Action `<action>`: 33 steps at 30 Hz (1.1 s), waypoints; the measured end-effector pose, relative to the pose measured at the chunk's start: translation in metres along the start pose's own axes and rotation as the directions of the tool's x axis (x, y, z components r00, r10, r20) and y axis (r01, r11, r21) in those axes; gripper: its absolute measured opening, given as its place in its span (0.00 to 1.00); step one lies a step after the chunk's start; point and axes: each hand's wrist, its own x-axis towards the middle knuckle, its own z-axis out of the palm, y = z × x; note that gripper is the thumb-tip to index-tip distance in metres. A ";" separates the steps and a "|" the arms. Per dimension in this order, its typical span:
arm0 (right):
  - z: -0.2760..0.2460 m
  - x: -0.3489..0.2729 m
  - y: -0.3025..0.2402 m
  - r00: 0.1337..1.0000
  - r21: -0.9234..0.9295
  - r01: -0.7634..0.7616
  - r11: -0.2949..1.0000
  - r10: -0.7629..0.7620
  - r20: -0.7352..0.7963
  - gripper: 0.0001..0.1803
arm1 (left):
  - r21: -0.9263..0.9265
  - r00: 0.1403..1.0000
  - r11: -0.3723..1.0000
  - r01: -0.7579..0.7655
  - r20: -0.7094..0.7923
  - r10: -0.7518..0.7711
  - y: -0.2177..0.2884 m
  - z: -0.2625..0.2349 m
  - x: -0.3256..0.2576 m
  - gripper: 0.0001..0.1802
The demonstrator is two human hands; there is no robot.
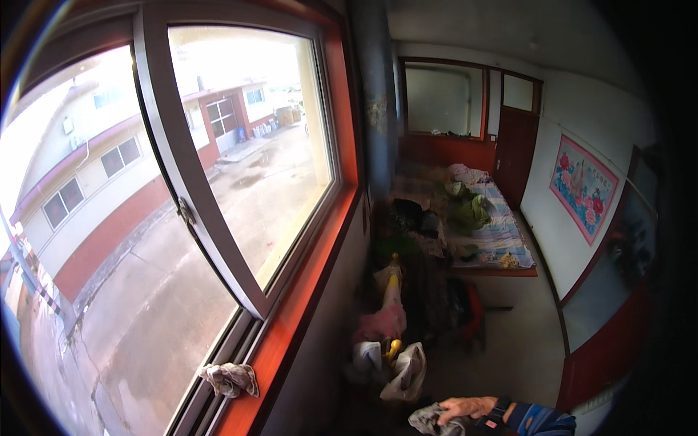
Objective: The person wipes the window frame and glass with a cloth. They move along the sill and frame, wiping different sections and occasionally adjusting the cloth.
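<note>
Narrow room with an orange-framed window (240,167) swung open over a wet yard. Crumpled rag (229,378) sits wedged in the sill track, handy at the frame. Clothes heaped below, bed (483,225) beyond. Hand (465,408) at bottom edge clutches a grey cloth (429,419); which hand, cannot tell. Other hand unseen.

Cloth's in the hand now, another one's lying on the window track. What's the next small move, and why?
Probably raise the hand with its grey cloth up to the window frame. The hand sits low at the frame's bottom edge, far from the glass, while the crumpled rag lies on the track. Which hand it is, I can't tell.
</note>
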 end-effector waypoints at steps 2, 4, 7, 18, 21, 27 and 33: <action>0.007 -0.017 0.007 0.987 0.141 -0.157 0.978 0.158 0.004 0.33 | -0.098 0.999 0.995 0.016 0.042 -0.012 0.009 -0.007 -0.016 0.27; 0.018 -0.044 0.010 0.998 -0.035 0.040 0.999 -0.041 -0.041 0.18 | -0.123 0.997 0.992 0.032 0.076 -0.023 0.016 -0.015 -0.030 0.27; 0.026 -0.062 0.004 0.996 -0.147 0.087 0.985 -0.081 0.042 0.20 | -0.163 0.996 0.983 0.086 0.042 -0.080 0.015 -0.018 -0.047 0.26; -0.051 -0.041 0.140 0.978 -0.097 -0.180 0.979 0.189 0.094 0.57 | -0.249 0.958 0.933 0.262 0.185 -0.219 -0.071 0.046 -0.044 0.30; -0.052 -0.058 0.158 0.960 0.003 -0.278 0.961 0.278 0.031 0.46 | -0.234 0.930 0.913 0.336 0.235 -0.282 -0.072 0.052 -0.054 0.30; -0.044 -0.148 0.109 0.940 -0.292 0.269 0.918 -0.185 0.286 0.28 | -0.140 0.846 0.875 0.463 0.365 -0.389 -0.060 0.053 -0.075 0.29; -0.079 -0.120 -0.095 0.928 -0.638 -0.172 0.750 0.340 0.150 0.27 | 0.229 0.642 0.855 0.465 0.578 -0.504 -0.009 0.015 -0.067 0.29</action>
